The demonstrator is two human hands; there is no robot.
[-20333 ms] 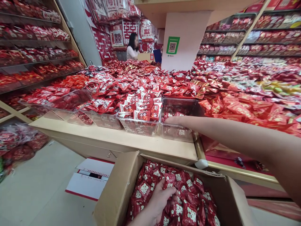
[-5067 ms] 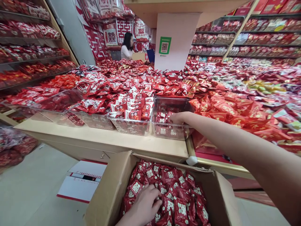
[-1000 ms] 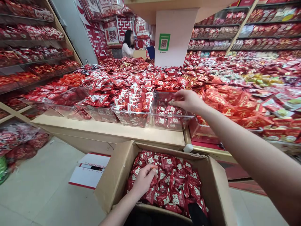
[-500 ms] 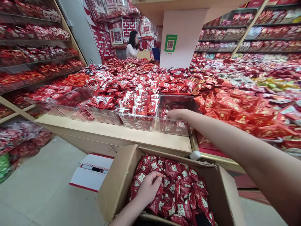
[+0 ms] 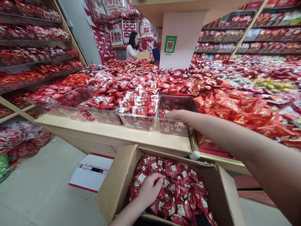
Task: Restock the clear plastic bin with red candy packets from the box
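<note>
My left hand (image 5: pixel 151 187) rests inside an open cardboard box (image 5: pixel 122 180), over many dark red wrapped packets (image 5: pixel 172 169) with white characters on them. Its thumb and forefinger curl towards each other, with a tiny orange spot at the tips that is too small to name. My right hand (image 5: pixel 175 116) reaches down into a clear plastic bin (image 5: pixel 177 99) on the counter, where a few similar dark red packets lie low. The bin's wall and the hand itself hide most of the right fingers, so their grip cannot be made out.
To the left stand more clear bins, including one of red-and-white packets (image 5: pixel 141 102). Orange-red packets (image 5: pixel 235 110) are heaped on the right. A flattened white carton (image 5: pixel 90 172) lies on the floor. Filled shelves (image 5: pixel 35 40) line the left, and a person (image 5: pixel 133 47) sits at the back.
My right hand has sunk slightly deeper into the clear bin and shifted a little left. My left hand stays in nearly the same place in the box.
</note>
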